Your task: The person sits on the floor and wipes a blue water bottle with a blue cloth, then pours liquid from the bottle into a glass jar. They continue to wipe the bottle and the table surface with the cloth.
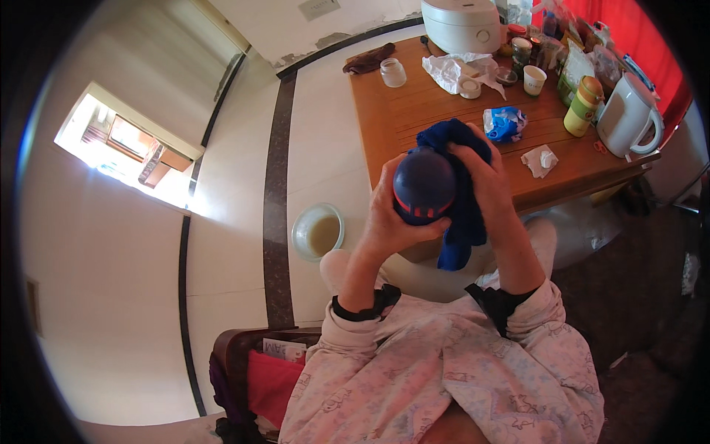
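My left hand [388, 213] is wrapped around a dark blue bottle [424, 183] with a rounded top and a red band. Its top faces the camera, so most of its body is hidden beneath. My right hand [485, 175] grips a blue cloth [468, 205] pressed along the bottle's right side. One end of the cloth bunches up above the bottle, and the other hangs down below my hands. Both hands are above the near left part of the wooden table [388, 127].
A basin [318, 232] of cloudy water stands on the floor at left. On the table are a glass jar [393, 73], a blue packet [505, 124], a crumpled tissue [539, 161], a paper cup [534, 81], a yellow flask [582, 108], a white kettle [627, 116] and a rice cooker [461, 28].
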Action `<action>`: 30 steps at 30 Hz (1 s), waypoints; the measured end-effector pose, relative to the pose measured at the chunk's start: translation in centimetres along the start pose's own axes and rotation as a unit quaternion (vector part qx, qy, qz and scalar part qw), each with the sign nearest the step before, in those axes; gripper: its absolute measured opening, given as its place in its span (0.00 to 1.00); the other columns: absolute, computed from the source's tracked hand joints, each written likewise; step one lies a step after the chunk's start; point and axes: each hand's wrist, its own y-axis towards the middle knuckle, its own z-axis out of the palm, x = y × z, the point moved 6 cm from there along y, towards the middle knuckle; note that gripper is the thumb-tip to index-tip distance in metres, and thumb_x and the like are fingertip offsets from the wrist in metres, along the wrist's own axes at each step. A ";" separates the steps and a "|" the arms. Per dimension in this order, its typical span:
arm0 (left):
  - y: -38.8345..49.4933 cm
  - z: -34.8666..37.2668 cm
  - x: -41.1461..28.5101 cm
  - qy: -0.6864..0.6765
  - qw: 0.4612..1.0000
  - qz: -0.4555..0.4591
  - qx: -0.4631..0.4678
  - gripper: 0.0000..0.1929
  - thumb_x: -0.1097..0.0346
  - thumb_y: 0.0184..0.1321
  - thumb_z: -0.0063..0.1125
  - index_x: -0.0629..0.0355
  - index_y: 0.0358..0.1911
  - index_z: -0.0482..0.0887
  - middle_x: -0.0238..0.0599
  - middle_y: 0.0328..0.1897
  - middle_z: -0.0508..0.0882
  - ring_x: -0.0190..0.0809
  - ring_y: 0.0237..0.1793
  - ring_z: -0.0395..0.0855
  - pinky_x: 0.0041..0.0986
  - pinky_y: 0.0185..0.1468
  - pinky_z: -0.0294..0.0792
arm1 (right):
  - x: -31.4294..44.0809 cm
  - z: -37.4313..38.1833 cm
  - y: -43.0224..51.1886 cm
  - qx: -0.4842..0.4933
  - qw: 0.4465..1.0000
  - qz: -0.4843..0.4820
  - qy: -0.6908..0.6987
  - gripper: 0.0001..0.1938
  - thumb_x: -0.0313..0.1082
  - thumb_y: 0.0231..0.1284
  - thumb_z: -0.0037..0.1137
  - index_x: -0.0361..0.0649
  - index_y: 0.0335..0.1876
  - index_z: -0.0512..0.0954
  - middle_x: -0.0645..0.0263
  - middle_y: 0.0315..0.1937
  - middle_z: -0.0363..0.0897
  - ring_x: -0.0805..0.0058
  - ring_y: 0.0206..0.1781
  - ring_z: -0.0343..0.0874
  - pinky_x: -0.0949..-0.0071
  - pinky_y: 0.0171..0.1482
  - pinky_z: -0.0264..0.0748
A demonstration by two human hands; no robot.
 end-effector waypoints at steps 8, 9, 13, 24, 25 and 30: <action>0.5 -0.5 0.6 0.082 0.995 0.049 -0.037 0.45 0.65 0.31 0.80 0.59 0.60 0.69 0.43 0.55 0.78 0.45 0.56 0.78 0.36 0.59 0.71 | 3.2 1.9 -4.1 -0.044 0.927 -0.299 -0.220 0.12 0.23 0.57 0.61 0.35 0.46 0.76 0.61 0.45 0.80 0.71 0.53 0.76 0.73 0.56 0.71; 0.5 -0.4 0.4 0.112 0.991 0.064 -0.032 0.44 0.62 0.32 0.80 0.60 0.59 0.70 0.47 0.56 0.77 0.51 0.56 0.77 0.40 0.60 0.69 | 4.1 2.3 -4.4 -0.027 0.892 -0.362 -0.270 0.13 0.23 0.55 0.62 0.35 0.46 0.76 0.59 0.45 0.80 0.68 0.54 0.76 0.71 0.56 0.71; -0.1 0.2 -0.7 0.234 0.961 0.146 -0.022 0.44 0.54 0.34 0.79 0.62 0.59 0.71 0.51 0.58 0.76 0.58 0.59 0.74 0.47 0.63 0.63 | 5.6 3.2 -3.6 0.095 0.808 -0.346 -0.467 0.15 0.23 0.51 0.63 0.34 0.45 0.76 0.56 0.45 0.80 0.65 0.51 0.78 0.70 0.54 0.72; -1.3 0.7 -1.1 0.254 0.946 0.198 -0.040 0.44 0.56 0.33 0.79 0.60 0.60 0.72 0.49 0.59 0.75 0.56 0.60 0.73 0.46 0.65 0.60 | 2.3 -0.9 -0.3 0.015 0.969 -0.032 -0.245 0.07 0.24 0.61 0.59 0.40 0.43 0.77 0.72 0.37 0.78 0.86 0.42 0.75 0.81 0.48 0.72; -1.4 0.4 -1.2 0.223 0.954 0.192 -0.058 0.44 0.57 0.32 0.79 0.60 0.60 0.72 0.49 0.58 0.75 0.56 0.60 0.73 0.46 0.65 0.61 | 2.0 -1.2 -0.2 0.001 0.963 -0.038 -0.266 0.07 0.25 0.61 0.59 0.40 0.43 0.77 0.71 0.38 0.78 0.85 0.42 0.75 0.81 0.48 0.73; -0.9 0.3 -1.0 0.245 0.957 0.130 -0.089 0.44 0.61 0.33 0.78 0.59 0.61 0.71 0.48 0.58 0.75 0.56 0.61 0.72 0.46 0.65 0.61 | 2.5 -1.6 -1.5 -0.097 0.978 -0.100 -0.157 0.13 0.28 0.61 0.63 0.38 0.49 0.75 0.62 0.45 0.81 0.74 0.48 0.79 0.72 0.54 0.75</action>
